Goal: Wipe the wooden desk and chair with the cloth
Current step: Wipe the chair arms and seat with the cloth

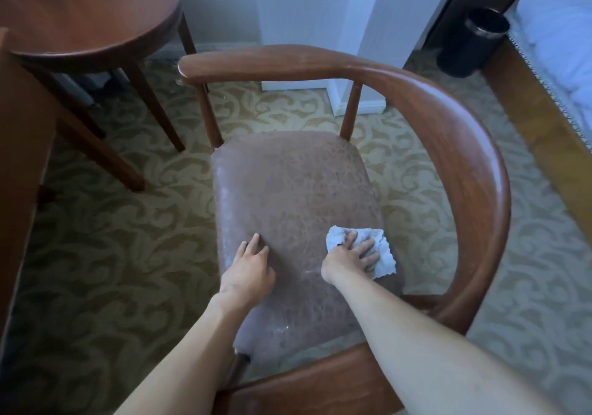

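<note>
One wooden chair stands on a patterned carpet, its curved armrest rail sweeping from the far side round the right to the near edge, with two upright spindles showing under the far part of the rail. Its brown padded seat carries both of the person's hands. The right hand lies flat on one pale crumpled cloth, the fingers spread apart and straight, pressing the cloth down on the seat near its right edge, toward the near half. The left hand rests on the bare seat at its left side, level with the other hand, its fingers relaxed and slightly apart, holding nothing. Two bare forearms reach in from the bottom of the view. One round wooden table stands at the upper left, well apart from the cloth, with three of its legs in view. A second piece of wooden furniture runs down the left edge; what it is cannot be told. One dark cylindrical bin sits at the upper right beside a bed with white bedding and a wooden frame. No brand, label or writing can be read on anything here
</note>
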`<state>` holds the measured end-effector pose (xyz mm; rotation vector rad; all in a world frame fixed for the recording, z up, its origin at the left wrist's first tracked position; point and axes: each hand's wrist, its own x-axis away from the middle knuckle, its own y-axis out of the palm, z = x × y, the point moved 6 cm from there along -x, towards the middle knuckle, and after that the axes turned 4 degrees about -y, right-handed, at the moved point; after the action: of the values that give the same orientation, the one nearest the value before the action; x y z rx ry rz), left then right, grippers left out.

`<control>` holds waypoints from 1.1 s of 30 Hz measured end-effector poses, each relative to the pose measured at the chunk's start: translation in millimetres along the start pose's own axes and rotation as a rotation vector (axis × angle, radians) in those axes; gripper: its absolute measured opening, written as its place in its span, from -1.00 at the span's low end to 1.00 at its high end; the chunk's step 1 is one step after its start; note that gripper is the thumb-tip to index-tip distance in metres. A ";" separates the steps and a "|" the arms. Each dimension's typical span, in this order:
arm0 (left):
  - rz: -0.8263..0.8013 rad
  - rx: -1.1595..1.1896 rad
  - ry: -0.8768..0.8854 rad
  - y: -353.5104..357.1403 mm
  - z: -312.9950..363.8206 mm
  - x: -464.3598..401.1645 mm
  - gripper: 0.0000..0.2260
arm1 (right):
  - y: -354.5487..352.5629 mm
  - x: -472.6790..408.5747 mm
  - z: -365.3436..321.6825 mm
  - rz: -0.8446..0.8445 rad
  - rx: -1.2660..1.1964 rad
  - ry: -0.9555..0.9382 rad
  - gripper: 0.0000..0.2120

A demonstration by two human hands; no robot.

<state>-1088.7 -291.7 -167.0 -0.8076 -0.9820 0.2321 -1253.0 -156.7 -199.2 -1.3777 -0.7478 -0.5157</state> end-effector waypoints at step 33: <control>0.160 0.225 0.187 -22.1 -39.7 29.3 -0.68 | 43.9 140.5 -85.8 -0.307 0.075 -0.402 -0.19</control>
<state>-1043.9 -311.7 -144.4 -0.6874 -0.7023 0.3908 -1112.3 -221.4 -128.2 -1.3182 -1.3061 -0.4467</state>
